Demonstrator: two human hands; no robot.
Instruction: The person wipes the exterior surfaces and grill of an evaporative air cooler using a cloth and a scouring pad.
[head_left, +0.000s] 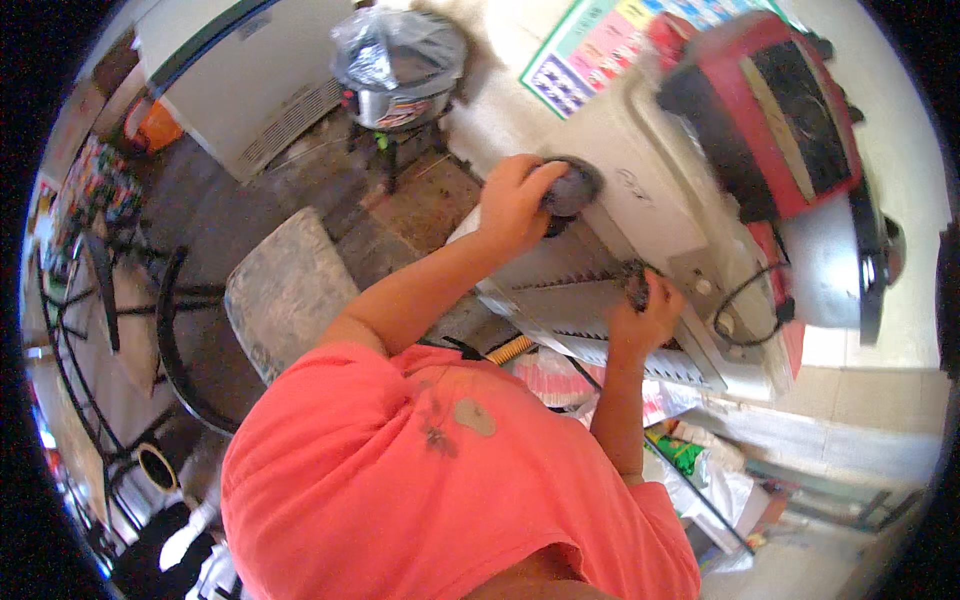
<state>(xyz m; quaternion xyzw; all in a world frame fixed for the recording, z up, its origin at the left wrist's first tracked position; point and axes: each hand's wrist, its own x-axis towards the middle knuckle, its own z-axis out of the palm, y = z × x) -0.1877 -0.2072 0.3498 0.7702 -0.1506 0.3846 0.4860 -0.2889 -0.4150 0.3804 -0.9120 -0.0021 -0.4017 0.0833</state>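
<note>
My left hand (521, 196) is closed around a dark, rounded object (576, 187), too blurred to name. It is above the upper end of a pale cabinet-like unit with an opening (547, 259). Rows of dark, toothed edges (566, 280) run inside that opening. My right hand (646, 311) is lower and to the right, over the same opening. A small dark object (637, 291) shows at its fingertips, and its kind is unclear. Part of the opening is hidden behind my hands.
A red and black appliance (772, 120) and a silver cooker (821, 262) with a black cord (724, 307) stand right. A plastic-covered metal pot (375, 109) is on a stand. A worn seat (289, 289) is at left, near a white vented appliance (247, 82) and black metal frames (75, 405).
</note>
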